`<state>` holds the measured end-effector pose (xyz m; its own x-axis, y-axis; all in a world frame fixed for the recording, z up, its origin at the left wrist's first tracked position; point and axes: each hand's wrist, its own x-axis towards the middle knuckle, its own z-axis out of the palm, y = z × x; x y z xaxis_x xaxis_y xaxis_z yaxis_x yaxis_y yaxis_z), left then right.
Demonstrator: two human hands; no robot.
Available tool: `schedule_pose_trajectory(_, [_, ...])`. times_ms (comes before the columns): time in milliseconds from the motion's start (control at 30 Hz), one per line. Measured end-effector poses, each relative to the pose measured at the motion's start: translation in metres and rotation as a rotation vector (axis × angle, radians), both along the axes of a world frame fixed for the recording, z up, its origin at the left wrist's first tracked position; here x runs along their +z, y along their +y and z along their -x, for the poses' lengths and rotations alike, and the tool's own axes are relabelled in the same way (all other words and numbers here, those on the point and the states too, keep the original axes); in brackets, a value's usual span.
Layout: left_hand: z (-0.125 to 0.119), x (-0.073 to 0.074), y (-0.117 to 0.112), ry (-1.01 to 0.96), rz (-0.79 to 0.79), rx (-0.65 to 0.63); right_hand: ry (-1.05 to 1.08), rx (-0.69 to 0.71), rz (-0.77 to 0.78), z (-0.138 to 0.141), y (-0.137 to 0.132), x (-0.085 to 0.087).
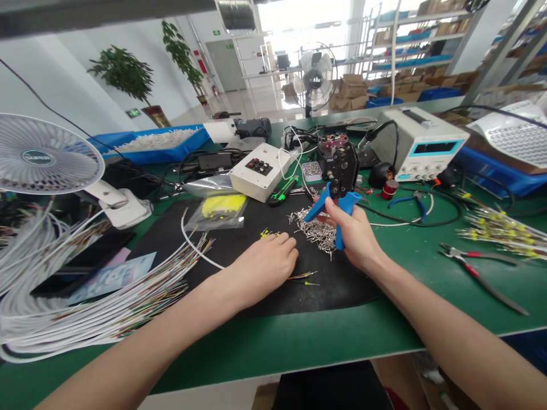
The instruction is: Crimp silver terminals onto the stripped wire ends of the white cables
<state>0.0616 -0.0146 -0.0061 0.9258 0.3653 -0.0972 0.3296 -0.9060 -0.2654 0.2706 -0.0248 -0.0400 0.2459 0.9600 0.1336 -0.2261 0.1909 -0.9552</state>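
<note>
My right hand (pixel 352 228) is closed around the blue handles of a crimping tool (pixel 346 208), whose dark head points away from me. My left hand (pixel 273 259) is curled over the black mat (pixel 239 299), and its fingertips are hidden. Small yellow pieces (pixel 265 233) lie just beyond its fingers. A white cable (pixel 200 253) runs under my left wrist, and thin wire ends (pixel 305 278), one with a yellow piece, stick out to the right of that hand. Between my hands and slightly farther off is a pile of metal terminals (pixel 318 233).
A bundle of white cables (pixel 106 310) covers the left side. Yellow parts (pixel 223 206) fill a plastic bag. Behind stand a grey switch box (pixel 260 171) and a power supply (pixel 423 142). Red-handled cutters (pixel 474 267) and blue-handled pliers (pixel 416 202) lie right, beside yellow-tipped cables (pixel 504 225).
</note>
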Motion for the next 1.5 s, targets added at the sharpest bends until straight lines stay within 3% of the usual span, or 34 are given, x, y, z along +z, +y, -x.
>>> schedule_pose_trajectory(100, [0.0,-0.005,0.003,-0.008,-0.026,-0.046,0.028,0.006,-0.002,0.001,0.0,0.001])
schedule_pose_trajectory(200, [0.003,-0.009,0.009,-0.146,0.041,-0.001,0.055,0.008,0.004,0.002,-0.001,0.003])
schedule_pose_trajectory(400, [0.015,-0.007,0.014,-0.769,0.546,0.345,0.071,-0.001,0.018,0.006,-0.004,0.008])
schedule_pose_trajectory(500, [0.017,-0.007,0.013,-1.005,0.705,0.433,0.13,0.114,0.051,0.012,-0.009,0.014])
schedule_pose_trajectory(600, [0.017,-0.009,0.011,-1.109,0.767,0.455,0.165,0.293,0.125,0.022,-0.017,0.019])
schedule_pose_trajectory(800, [0.013,-0.014,0.0,-1.301,1.015,0.46,0.249,0.408,0.277,0.042,-0.029,0.016])
schedule_pose_trajectory(933, [0.01,-0.017,-0.008,-1.352,0.96,0.465,0.227,0.458,0.358,0.05,-0.037,0.015])
schedule_pose_trajectory(1167, [0.008,-0.024,-0.013,-1.277,0.811,0.397,0.246,0.429,0.343,0.055,-0.04,0.016])
schedule_pose_trajectory(1500, [0.033,-0.017,0.01,-1.069,0.547,0.209,0.117,0.402,0.348,0.041,-0.036,0.022])
